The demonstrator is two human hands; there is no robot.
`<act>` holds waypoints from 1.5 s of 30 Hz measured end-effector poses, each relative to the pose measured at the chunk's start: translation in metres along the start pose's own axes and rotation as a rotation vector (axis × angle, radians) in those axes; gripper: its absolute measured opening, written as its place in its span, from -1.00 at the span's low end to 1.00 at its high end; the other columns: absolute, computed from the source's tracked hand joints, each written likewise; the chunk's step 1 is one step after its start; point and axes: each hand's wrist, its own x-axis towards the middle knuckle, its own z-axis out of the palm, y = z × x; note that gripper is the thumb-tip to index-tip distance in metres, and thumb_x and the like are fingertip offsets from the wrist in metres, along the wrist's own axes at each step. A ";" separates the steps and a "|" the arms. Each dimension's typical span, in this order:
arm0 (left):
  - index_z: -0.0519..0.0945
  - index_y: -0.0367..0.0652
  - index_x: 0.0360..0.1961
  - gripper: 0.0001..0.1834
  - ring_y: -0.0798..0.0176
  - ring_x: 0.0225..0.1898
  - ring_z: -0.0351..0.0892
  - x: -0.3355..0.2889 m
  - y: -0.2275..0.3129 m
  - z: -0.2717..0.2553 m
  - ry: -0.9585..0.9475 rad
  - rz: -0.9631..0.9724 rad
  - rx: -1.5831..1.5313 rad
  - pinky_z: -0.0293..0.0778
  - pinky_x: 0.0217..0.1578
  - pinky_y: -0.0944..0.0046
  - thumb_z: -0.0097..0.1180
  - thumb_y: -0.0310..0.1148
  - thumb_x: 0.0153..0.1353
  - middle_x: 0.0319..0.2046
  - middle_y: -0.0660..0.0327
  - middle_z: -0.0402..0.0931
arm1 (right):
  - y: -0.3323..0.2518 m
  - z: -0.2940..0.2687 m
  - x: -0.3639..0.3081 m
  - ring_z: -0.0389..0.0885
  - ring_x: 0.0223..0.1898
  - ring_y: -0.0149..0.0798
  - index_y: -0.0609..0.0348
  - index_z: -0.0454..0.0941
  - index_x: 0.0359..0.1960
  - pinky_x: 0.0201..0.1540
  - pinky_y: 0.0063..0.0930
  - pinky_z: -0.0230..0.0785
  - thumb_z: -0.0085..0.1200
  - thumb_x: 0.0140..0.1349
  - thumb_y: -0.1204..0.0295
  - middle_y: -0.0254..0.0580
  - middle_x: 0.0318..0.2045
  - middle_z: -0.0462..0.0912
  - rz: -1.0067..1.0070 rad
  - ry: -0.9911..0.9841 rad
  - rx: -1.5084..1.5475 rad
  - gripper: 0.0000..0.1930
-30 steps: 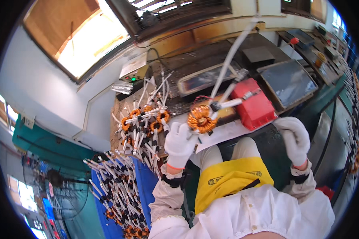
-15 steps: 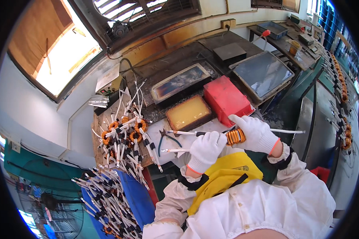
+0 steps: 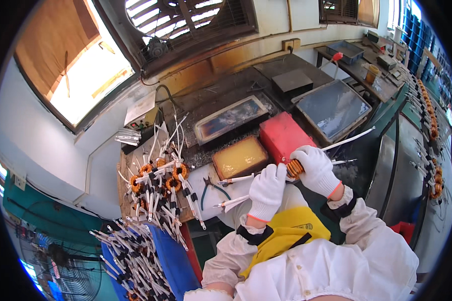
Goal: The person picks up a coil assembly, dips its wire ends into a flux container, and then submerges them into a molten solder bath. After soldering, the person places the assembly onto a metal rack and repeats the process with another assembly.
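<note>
Both my hands wear white gloves and hold one toroidal coil [image 3: 294,169] wound with orange copper wire, above my lap at the bench's front edge. My left hand [image 3: 267,186] is closed around the coil's white leads [image 3: 234,201], whose metal-tipped ends stick out to the left. My right hand [image 3: 313,168] wraps the coil itself from the right; two more white leads [image 3: 349,139] extend past it. Just left of my left hand, cutting pliers [image 3: 209,191] with dark teal handles lie spread on the white bench surface. The undersides of my fingers are hidden.
Beyond my hands stand a red box [image 3: 286,134], a tray of yellowish material [image 3: 240,157], a long dark-surfaced tray [image 3: 231,119] and a grey-surfaced tray [image 3: 332,109]. Several coils [image 3: 173,184] pile at left, above a blue bin [image 3: 168,253] full of leads. A fan [image 3: 65,256] stands lower left.
My right hand has turned the coil, and the right leads now fan apart, one pointing up and away. Both hands have shifted slightly; the camera view has moved a little.
</note>
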 end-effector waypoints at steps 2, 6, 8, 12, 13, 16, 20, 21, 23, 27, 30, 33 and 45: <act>0.45 -0.05 -0.22 -0.72 0.16 -0.36 0.45 0.005 0.002 0.006 0.007 -0.045 -0.018 0.41 -0.39 0.19 0.13 -0.31 0.00 -0.36 0.22 0.36 | 0.012 0.004 0.005 0.50 -0.12 -0.02 -0.01 0.47 -0.20 -0.07 -0.22 0.35 0.19 -0.23 0.56 -0.21 -0.21 0.52 -0.057 0.054 0.014 -0.56; 0.45 -0.05 -0.28 -0.76 0.12 -0.35 0.46 0.030 -0.005 0.014 0.069 0.040 0.028 0.39 -0.23 0.14 0.14 -0.30 -0.01 -0.36 0.21 0.38 | 0.030 0.009 0.011 0.49 -0.11 -0.03 0.02 0.46 -0.21 -0.06 -0.24 0.34 0.19 -0.29 0.61 -0.22 -0.21 0.52 -0.178 0.141 0.024 -0.53; 0.43 -0.05 -0.33 -0.76 0.10 -0.35 0.49 0.032 -0.010 0.036 -0.019 0.047 -0.087 0.42 -0.25 0.13 0.18 -0.26 -0.01 -0.43 0.20 0.42 | 0.037 0.007 0.015 0.49 -0.11 -0.01 0.04 0.46 -0.20 -0.05 -0.23 0.35 0.18 -0.28 0.62 -0.19 -0.20 0.52 -0.193 0.130 0.007 -0.53; 0.42 -0.05 -0.30 -0.72 0.08 -0.35 0.55 0.049 -0.014 0.062 -0.137 -0.068 -0.099 0.48 -0.39 0.09 0.20 -0.20 0.05 -0.43 0.17 0.48 | 0.046 0.003 0.027 0.49 -0.11 0.02 0.06 0.47 -0.13 -0.07 -0.19 0.37 0.19 -0.20 0.58 -0.13 -0.21 0.51 0.000 0.170 -0.066 -0.54; 0.42 -0.05 -0.30 -0.72 0.08 -0.35 0.55 0.054 -0.014 0.066 -0.139 -0.061 -0.105 0.48 -0.39 0.09 0.20 -0.20 0.05 -0.43 0.17 0.48 | 0.052 0.006 0.027 0.50 -0.12 0.00 0.04 0.47 -0.11 -0.08 -0.20 0.37 0.21 -0.17 0.54 -0.15 -0.21 0.51 0.074 0.210 -0.076 -0.53; 0.41 -0.04 -0.25 -0.68 0.08 -0.29 0.57 0.062 -0.012 0.073 -0.225 -0.133 -0.034 0.50 -0.34 0.10 0.20 -0.16 0.06 -0.38 0.16 0.52 | 0.064 -0.005 0.022 0.53 -0.19 -0.03 0.02 0.46 -0.08 -0.12 -0.24 0.39 0.23 -0.13 0.52 -0.18 -0.26 0.52 0.158 0.078 -0.023 -0.53; 0.42 -0.04 -0.25 -0.68 0.09 -0.30 0.57 0.065 -0.018 0.080 -0.234 -0.113 -0.005 0.50 -0.35 0.10 0.20 -0.17 0.05 -0.38 0.17 0.52 | 0.076 -0.038 0.008 0.57 -0.26 -0.07 0.01 0.50 -0.10 -0.17 -0.27 0.42 0.21 -0.05 0.38 -0.18 -0.31 0.56 0.124 -0.264 0.197 -0.60; 0.42 -0.03 -0.27 -0.69 0.12 -0.30 0.58 0.066 -0.018 0.078 -0.237 -0.082 0.012 0.50 -0.34 0.12 0.20 -0.16 0.05 -0.38 0.19 0.52 | 0.075 -0.047 0.006 0.58 -0.27 -0.08 0.01 0.52 -0.11 -0.18 -0.27 0.44 0.20 -0.03 0.33 -0.16 -0.33 0.57 0.062 -0.578 0.133 -0.62; 0.42 -0.02 -0.29 -0.71 0.16 -0.30 0.58 0.066 -0.021 0.077 -0.239 -0.056 0.028 0.50 -0.34 0.15 0.20 -0.15 0.05 -0.39 0.22 0.51 | 0.070 -0.067 0.000 0.62 -0.20 -0.10 0.06 0.56 -0.11 -0.11 -0.33 0.46 0.19 0.02 0.21 -0.07 -0.31 0.60 0.002 -0.797 0.197 -0.62; 0.43 -0.03 -0.28 -0.71 0.14 -0.30 0.57 0.066 -0.023 0.080 -0.223 -0.052 0.028 0.49 -0.32 0.13 0.19 -0.17 0.04 -0.39 0.21 0.51 | 0.053 -0.081 0.018 0.62 -0.20 -0.11 0.08 0.55 -0.09 -0.11 -0.34 0.45 0.21 0.06 0.23 -0.11 -0.26 0.61 0.010 -0.823 0.314 -0.62; 0.44 -0.03 -0.28 -0.72 0.11 -0.27 0.56 0.066 -0.025 0.078 -0.237 -0.058 -0.006 0.48 -0.26 0.12 0.20 -0.19 0.03 -0.37 0.19 0.51 | 0.042 -0.052 0.039 0.57 -0.14 -0.02 0.08 0.54 -0.10 -0.07 -0.28 0.42 0.17 0.10 0.19 -0.06 -0.19 0.58 -0.110 -0.250 0.277 -0.63; 0.45 -0.08 -0.23 -0.67 0.08 -0.18 0.50 0.069 -0.014 0.063 -0.318 -0.096 -0.072 0.42 -0.12 0.08 0.20 -0.22 -0.01 -0.32 0.17 0.47 | 0.055 -0.010 0.058 0.52 -0.07 0.03 0.08 0.51 -0.06 0.01 -0.19 0.35 0.17 0.10 0.14 -0.02 -0.09 0.54 -0.161 0.055 0.041 -0.58; 0.47 -0.18 -0.01 -0.59 0.18 -0.20 0.55 -0.052 -0.026 0.050 -0.232 -1.191 -2.005 0.50 -0.08 0.15 0.00 -0.07 0.33 -0.17 0.17 0.53 | 0.060 0.043 0.061 0.52 -0.26 -0.07 0.04 0.56 -0.47 -0.15 -0.20 0.32 0.26 -0.05 0.03 -0.18 -0.44 0.54 0.112 -0.018 0.069 -0.65</act>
